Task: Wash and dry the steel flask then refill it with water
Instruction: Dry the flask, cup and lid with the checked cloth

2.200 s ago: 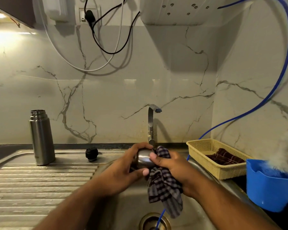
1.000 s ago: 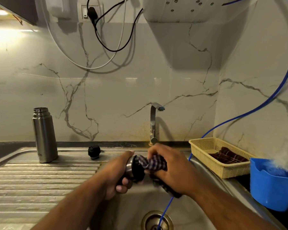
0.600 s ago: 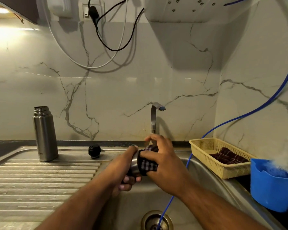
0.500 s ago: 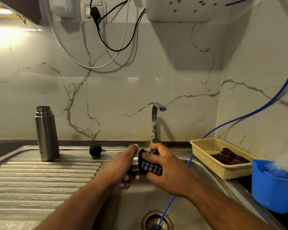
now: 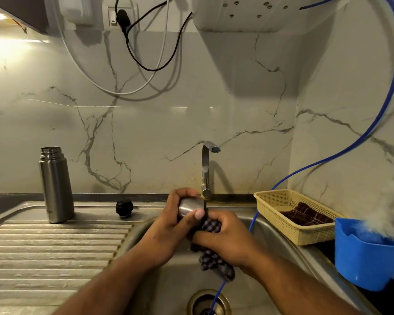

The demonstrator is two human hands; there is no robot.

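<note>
**Small steel cup and cloth held over the sink**

Your left hand (image 5: 166,228) is curled round a small steel cup (image 5: 190,205), with the thumb across its front. You hold the cup on its side, above the sink (image 5: 173,287) and just in front of the tap (image 5: 206,169). Your right hand (image 5: 225,239) grips a bunched checked cloth (image 5: 214,262) right against the cup. The loose end of the cloth hangs down below your hand.

The steel flask (image 5: 56,189) stands upright and open at the back of the ribbed draining board (image 5: 43,251), well to your left. A black stopper (image 5: 124,208) sits near it, between the flask and your hands.

A thin blue hose (image 5: 373,123) comes down the wall and runs into the drain (image 5: 196,301). To your right, a yellow basket (image 5: 275,214) holds a dark cloth (image 5: 305,215). A blue jug (image 5: 364,264) stands just beside the basket.
</note>
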